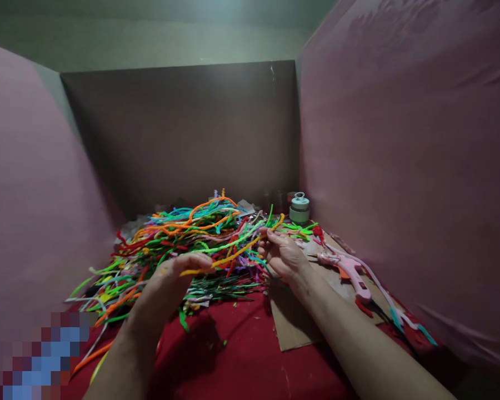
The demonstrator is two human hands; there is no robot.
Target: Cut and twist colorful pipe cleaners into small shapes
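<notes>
A yellow-orange pipe cleaner (pixel 237 254) stretches between my two hands, rising slightly to the right. My left hand (pixel 179 269) has its fingers together against the stem's left part, and the short left end shows in front of the hand. Closer to the other end, my right hand (pixel 283 255) pinches the stem between thumb and fingers, with a curved tip sticking out past them. Behind and below both hands lies a big tangled heap of pipe cleaners (pixel 166 233) in green, orange, red, blue, purple and white.
To the right, a pink glue gun (pixel 350 272) rests on a cardboard sheet (pixel 294 328). A mint-green lidded container (pixel 299 210) stands at the back. Dark green stems (pixel 225 288) lie on the red tablecloth (pixel 233 355). Pink cloth walls (pixel 408 166) rise on both sides.
</notes>
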